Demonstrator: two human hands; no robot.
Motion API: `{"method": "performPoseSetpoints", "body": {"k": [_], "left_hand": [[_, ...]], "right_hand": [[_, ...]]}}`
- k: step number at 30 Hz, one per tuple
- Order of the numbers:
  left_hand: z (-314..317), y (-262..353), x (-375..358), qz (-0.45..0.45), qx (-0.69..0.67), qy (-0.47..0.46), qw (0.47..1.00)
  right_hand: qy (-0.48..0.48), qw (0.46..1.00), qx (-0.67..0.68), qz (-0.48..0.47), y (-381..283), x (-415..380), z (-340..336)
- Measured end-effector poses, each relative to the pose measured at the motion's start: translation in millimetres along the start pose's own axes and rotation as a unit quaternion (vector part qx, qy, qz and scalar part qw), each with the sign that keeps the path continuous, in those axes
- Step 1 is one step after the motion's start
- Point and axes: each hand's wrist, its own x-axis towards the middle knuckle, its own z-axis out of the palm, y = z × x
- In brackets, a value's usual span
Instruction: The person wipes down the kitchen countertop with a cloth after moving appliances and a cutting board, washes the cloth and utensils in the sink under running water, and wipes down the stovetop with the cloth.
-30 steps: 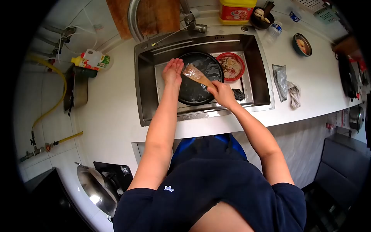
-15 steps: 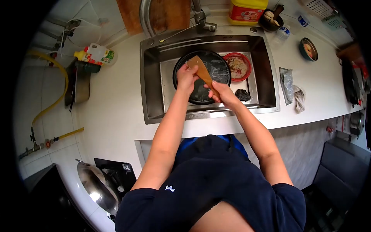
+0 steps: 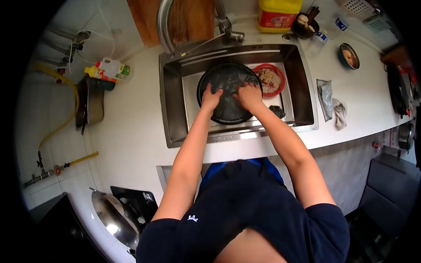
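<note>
A round black basin [image 3: 230,119] of dark, rippled water stands in the sink. My left hand [image 3: 211,98] reaches into its left side, thumb apart from the fingers, with the fingertips lost in the dark water. On the right side of the basin, my right hand [image 3: 249,97] dips in with its fingers bent down and their ends hidden. No wooden spatula shows now; whether it lies under the surface I cannot see. Right beside the basin is a red bowl [image 3: 280,87] of pale, soaked-looking food, and a dark scrubbing pad [image 3: 276,111] lies below that bowl.
The steel sink [image 3: 175,127] surrounds the basin, under a tap [image 3: 237,37]. Behind it stand a yellow jug [image 3: 278,15] and a wooden board [image 3: 190,26]. A silvery packet [image 3: 325,100] and a crumpled cloth [image 3: 339,114] lie on the right counter.
Both hands have gone down into the basin and moved apart. The wooden spatula they held above the water is out of sight.
</note>
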Motion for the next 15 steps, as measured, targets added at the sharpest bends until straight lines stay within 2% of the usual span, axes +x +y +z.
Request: {"method": "performPoseSetpoints", "body": {"k": [1,3,5,6,7,11,15], "left_hand": [[-8,9,3,-0.037,-0.113,-0.012,0.993],[-22,20,-2,-0.116,-0.329,-0.043,0.936],[-33,22,7,-0.138,-0.43,-0.051,0.891],[-36,26,12,-0.149,-0.477,-0.061,0.864],[-40,42,6,-0.159,-0.483,-0.038,0.86],[-62,62,8,-0.182,-0.54,-0.056,0.82],[-71,75,9,-0.207,-0.588,-0.024,0.781]], "right_hand": [[0.075,0.992,0.103,0.019,1,12,-6],[0.217,0.926,0.303,0.053,9,39,-19],[0.332,0.885,0.321,0.064,16,89,-29],[0.328,0.889,0.312,0.068,20,114,-31],[0.326,0.893,0.302,0.077,23,134,-32],[0.191,0.897,0.375,0.137,31,155,-58],[0.256,0.875,0.408,0.056,63,164,-35]]}}
